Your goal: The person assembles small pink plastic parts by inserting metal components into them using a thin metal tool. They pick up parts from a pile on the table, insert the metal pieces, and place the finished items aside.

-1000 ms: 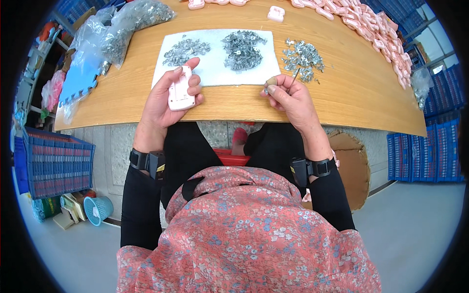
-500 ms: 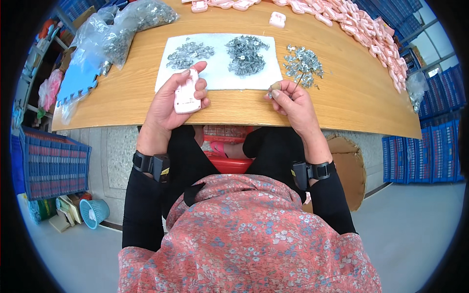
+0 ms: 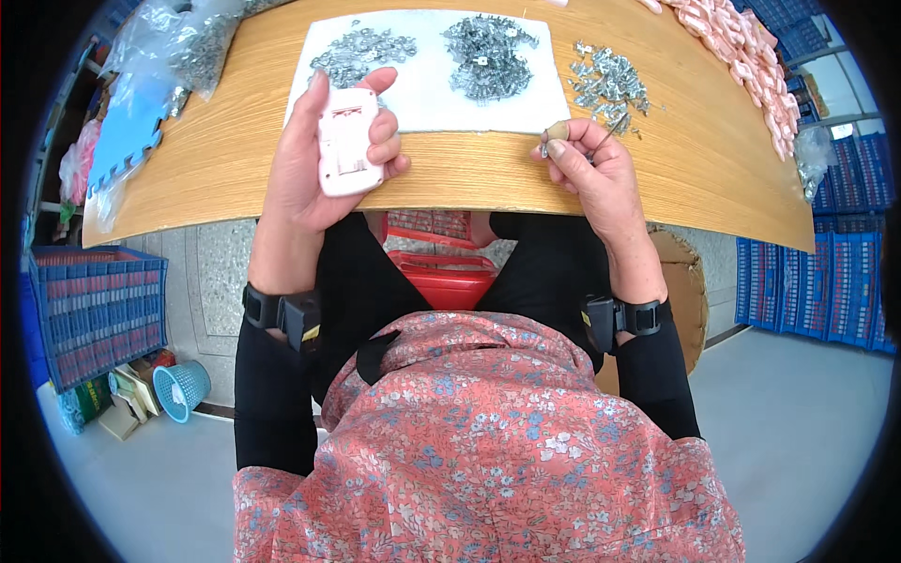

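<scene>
L hand (image 3: 298, 178) curls round pink casing (image 3: 349, 141) above bench (image 3: 460, 174); R hand (image 3: 605, 174) pinches small metal pc (image 3: 545, 149) nr white mat (image 3: 427, 108) w/ 2 metal heaps (image 3: 490, 70); third heap (image 3: 612, 84), casings pile (image 3: 737, 52), plastic bags (image 3: 192, 47) nearby

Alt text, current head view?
A person's left hand holds a pale pink plastic casing; right hand holds a thin rod and a tiny silvery part. On the wooden table, two piles of metal parts lie on a white sheet, a third pile beside it.
</scene>
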A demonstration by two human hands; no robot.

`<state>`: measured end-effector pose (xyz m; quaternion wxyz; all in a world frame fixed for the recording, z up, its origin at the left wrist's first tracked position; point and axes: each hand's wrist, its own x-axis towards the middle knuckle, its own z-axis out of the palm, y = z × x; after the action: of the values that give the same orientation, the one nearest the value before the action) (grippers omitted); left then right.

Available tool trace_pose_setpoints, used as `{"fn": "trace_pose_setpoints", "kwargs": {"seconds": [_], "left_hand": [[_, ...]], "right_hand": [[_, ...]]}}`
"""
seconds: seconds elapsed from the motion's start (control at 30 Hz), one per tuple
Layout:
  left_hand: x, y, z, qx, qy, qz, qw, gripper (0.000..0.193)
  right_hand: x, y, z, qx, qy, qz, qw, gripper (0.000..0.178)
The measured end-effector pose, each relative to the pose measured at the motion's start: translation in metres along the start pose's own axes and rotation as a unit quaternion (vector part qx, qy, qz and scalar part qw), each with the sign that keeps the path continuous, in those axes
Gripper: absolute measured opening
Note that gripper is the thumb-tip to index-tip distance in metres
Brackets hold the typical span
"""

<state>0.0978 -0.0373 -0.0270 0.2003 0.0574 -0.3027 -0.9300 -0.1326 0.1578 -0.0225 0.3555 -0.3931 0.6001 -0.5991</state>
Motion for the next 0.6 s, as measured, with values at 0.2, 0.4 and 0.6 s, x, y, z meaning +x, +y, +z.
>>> {"fn": "trace_pose_setpoints", "kwargs": {"seconds": [0.2, 0.4, 0.6], "left_hand": [[-0.005, -0.006, 0.005, 0.073, 0.04, 0.023, 0.996, 0.048], [0.008, -0.005, 0.045, 0.187, 0.126, -0.017, 0.974, 0.035], [0.047, -0.025, 0.088, 0.257, 0.149, -0.133, 0.946, 0.031]], "right_hand": [[-0.004, -0.003, 0.001, 0.018, 0.003, 0.028, 0.999, 0.014], [0.0, -0.013, 0.002, 0.07, -0.021, 0.069, 0.995, 0.012], [0.015, -0.024, -0.013, 0.047, -0.081, 0.112, 0.989, 0.007]]}}
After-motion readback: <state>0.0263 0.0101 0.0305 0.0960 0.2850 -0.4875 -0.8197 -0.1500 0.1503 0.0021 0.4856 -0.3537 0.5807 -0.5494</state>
